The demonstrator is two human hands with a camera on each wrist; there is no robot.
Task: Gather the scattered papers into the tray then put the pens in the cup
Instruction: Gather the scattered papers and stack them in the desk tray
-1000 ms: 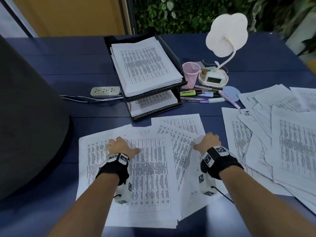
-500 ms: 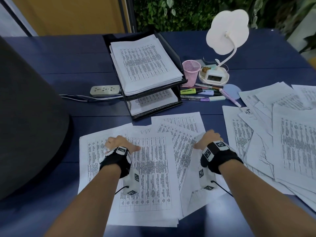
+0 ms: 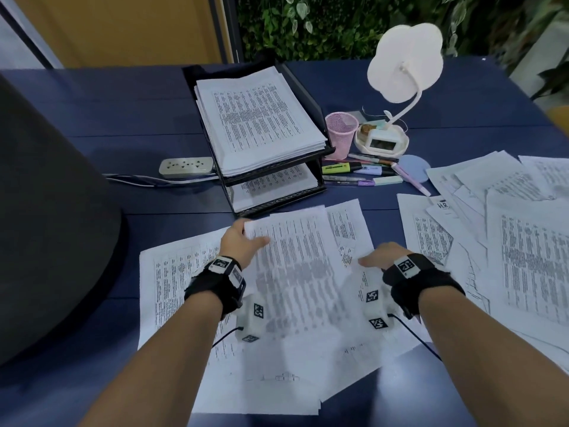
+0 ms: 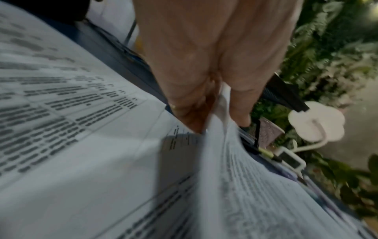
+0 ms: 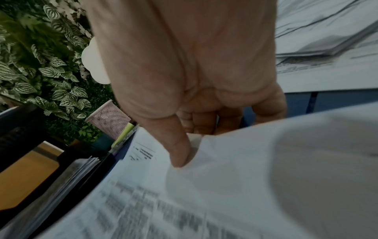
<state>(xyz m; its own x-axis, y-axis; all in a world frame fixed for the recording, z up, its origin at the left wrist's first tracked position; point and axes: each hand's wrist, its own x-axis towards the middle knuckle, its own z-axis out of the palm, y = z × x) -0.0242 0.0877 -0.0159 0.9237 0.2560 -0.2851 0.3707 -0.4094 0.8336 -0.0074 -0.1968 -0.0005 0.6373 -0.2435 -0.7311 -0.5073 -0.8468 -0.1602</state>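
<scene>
My left hand pinches the far left corner of a printed sheet that is raised off the pile; the left wrist view shows the sheet's edge between thumb and fingers. My right hand pinches the sheet's right edge, thumb on top. More papers lie beneath, and a larger scatter lies to the right. The black two-tier tray stands just beyond, stacked with paper. A pink mesh cup stands right of the tray, with several pens and highlighters lying in front of it.
A white flower-shaped lamp with a clock in its base stands behind the pens. A power strip and its cable lie left of the tray. A big dark rounded object fills the left side.
Both hands were resting on the papers; now they have taken hold of a sheet and raised it. The left hand moved forward and right, toward the tray.
</scene>
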